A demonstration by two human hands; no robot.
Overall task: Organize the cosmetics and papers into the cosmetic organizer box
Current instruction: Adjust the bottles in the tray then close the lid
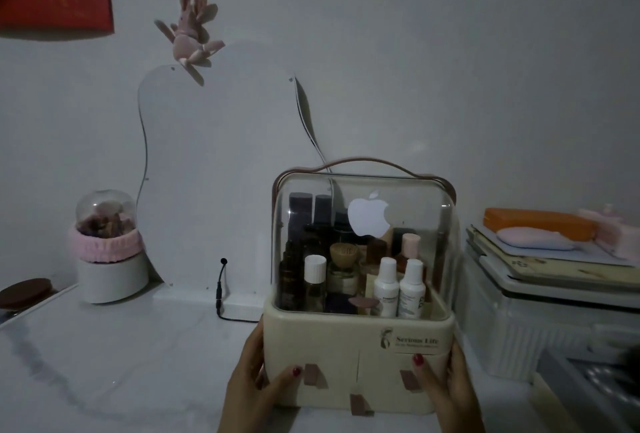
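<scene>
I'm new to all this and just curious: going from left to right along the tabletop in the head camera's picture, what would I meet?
Brown round lid → white pot with a clear dome → black cable plug → left hand → cosmetic organizer box → right hand → stack with an orange case on top.
</scene>
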